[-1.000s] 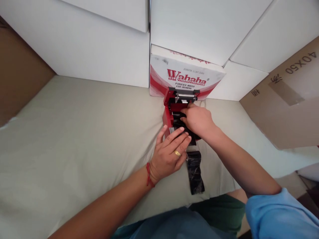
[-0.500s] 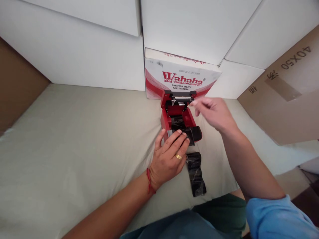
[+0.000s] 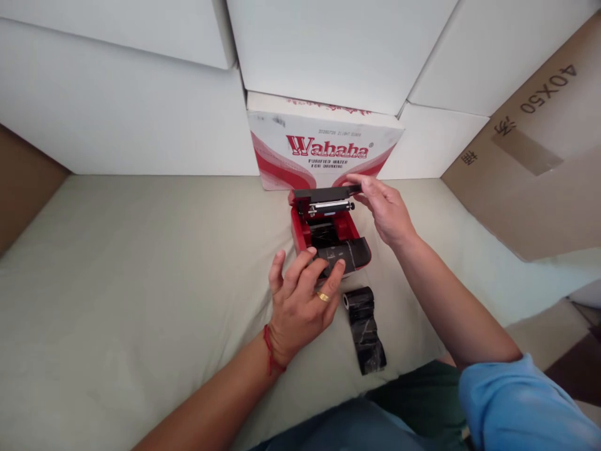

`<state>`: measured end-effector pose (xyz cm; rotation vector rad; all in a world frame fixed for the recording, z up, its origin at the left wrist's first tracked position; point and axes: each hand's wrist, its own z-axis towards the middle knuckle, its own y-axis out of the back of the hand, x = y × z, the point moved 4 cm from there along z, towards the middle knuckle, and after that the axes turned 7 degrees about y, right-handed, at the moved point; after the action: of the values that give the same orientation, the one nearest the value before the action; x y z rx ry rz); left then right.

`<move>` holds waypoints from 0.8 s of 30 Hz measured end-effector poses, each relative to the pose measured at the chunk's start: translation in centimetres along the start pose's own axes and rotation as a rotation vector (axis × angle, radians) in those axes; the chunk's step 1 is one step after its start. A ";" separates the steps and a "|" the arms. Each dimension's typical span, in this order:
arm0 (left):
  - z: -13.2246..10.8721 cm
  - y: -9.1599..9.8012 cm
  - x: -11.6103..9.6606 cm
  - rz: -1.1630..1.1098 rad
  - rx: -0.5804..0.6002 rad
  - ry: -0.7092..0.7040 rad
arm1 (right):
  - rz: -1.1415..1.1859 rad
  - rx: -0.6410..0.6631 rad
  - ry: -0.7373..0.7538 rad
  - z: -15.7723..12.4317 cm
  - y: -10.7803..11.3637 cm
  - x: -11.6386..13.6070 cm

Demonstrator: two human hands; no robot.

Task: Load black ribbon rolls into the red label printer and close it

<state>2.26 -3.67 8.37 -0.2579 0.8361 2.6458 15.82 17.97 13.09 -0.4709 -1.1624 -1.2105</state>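
A small red and black label printer [image 3: 297, 233] stands on the cloth with its lid [image 3: 323, 194] raised partway. Under the lid a dark roller [image 3: 328, 208] shows. My right hand [image 3: 385, 212] grips the lid's right end, the thumb in front and the fingers behind. Across the printer's front lies a black film strip [image 3: 334, 255]. Fingers spread, my left hand [image 3: 303, 297] rests its tips on this strip and the printer's front edge. Close by, a partly unrolled roll of black film [image 3: 366, 332] lies on the cloth.
A Wahaba-style printed water carton [image 3: 323, 150] stands right behind the printer, against white boxes [image 3: 141, 113]. Brown cardboard boxes flank the surface at right [image 3: 530, 169] and left [image 3: 23, 188]. Pale cloth [image 3: 141, 282] covers the work surface.
My right hand has taken hold of the lid's right end, and the lid has tilted forward and down. My left hand's fingers have lifted and drawn back slightly, exposing more film strip.
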 end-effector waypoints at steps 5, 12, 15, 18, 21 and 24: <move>0.0 -0.2 -0.3 0.020 0.012 0.007 | -0.100 0.014 0.106 -1.7 0.1 1.5; 0.0 0.0 -0.7 0.023 0.018 -0.014 | -0.297 0.049 0.346 -3.9 0.2 4.0; 0.0 -0.1 -0.6 0.021 0.024 -0.009 | -0.358 0.088 0.377 -5.4 0.3 4.0; -0.1 -0.2 -0.7 0.019 0.019 0.000 | -0.402 0.122 0.374 -7.5 0.1 3.3; -0.2 -0.2 -0.6 -0.012 0.033 0.013 | -0.403 0.121 0.374 -9.4 -0.2 2.5; -0.1 0.0 0.8 -0.147 0.042 0.082 | -0.390 0.089 0.369 -10.3 -0.5 2.2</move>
<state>1.58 -3.54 8.06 -0.4036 0.8627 2.4927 19.66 8.40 10.79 0.0563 -1.0058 -1.4970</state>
